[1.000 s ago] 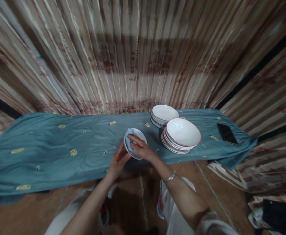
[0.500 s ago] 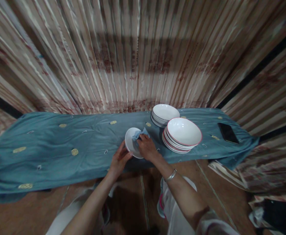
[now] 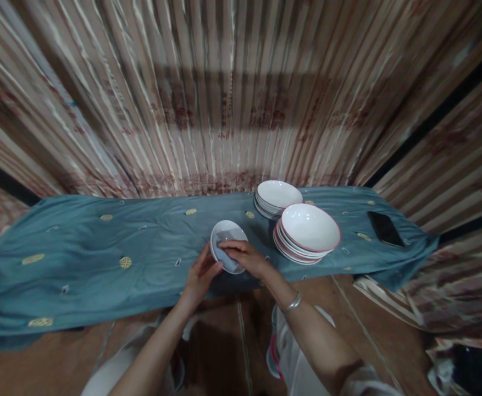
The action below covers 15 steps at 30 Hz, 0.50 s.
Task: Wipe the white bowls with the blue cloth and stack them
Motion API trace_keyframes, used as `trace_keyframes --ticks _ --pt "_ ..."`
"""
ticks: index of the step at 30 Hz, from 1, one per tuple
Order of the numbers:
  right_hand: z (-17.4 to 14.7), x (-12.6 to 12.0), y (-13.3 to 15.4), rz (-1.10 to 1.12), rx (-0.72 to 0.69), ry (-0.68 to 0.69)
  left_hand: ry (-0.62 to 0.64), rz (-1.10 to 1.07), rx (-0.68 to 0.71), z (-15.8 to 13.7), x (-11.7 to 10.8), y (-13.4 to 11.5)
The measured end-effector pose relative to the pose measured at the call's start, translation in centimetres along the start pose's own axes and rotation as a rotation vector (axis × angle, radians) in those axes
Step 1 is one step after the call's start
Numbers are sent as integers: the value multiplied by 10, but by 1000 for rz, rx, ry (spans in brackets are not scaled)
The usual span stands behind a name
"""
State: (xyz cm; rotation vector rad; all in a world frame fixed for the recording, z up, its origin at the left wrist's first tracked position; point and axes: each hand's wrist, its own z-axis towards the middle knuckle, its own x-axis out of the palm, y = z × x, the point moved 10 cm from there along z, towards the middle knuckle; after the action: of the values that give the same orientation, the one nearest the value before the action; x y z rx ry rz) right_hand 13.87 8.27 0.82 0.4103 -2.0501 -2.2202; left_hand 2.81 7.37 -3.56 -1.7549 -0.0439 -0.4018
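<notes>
A white bowl (image 3: 229,226) is tilted over the front part of the cloth-covered table. My left hand (image 3: 201,273) grips its left rim, thumb near the front edge. Inside the bowl, my right hand (image 3: 249,257) presses a light blue cloth (image 3: 225,259) against the inner surface, its fingers closed on it. To the right stands a stack of red-rimmed white bowls (image 3: 310,226). Behind that, a stack of dark-rimmed white bowls (image 3: 279,193) sits close by.
A teal patterned tablecloth (image 3: 150,236) covers the long narrow table. Near its right end lies a black phone (image 3: 386,229). A pleated curtain (image 3: 224,99) hangs behind the table. Dark fabric (image 3: 477,368) lies at the lower right.
My right hand and the blue cloth have moved from the bowl's upper right towards its middle and lower part. The cloth now lies flatter inside. My left hand keeps hold of the rim.
</notes>
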Motion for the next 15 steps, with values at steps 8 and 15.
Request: trace_keyframes --ticks 8,15 --pt "5 -4 15 -582 -191 -182 -3 5 20 -4 -1 -1" --pt "-1 -2 14 -1102 -72 -106 -11 -5 12 -5 -1 -1"
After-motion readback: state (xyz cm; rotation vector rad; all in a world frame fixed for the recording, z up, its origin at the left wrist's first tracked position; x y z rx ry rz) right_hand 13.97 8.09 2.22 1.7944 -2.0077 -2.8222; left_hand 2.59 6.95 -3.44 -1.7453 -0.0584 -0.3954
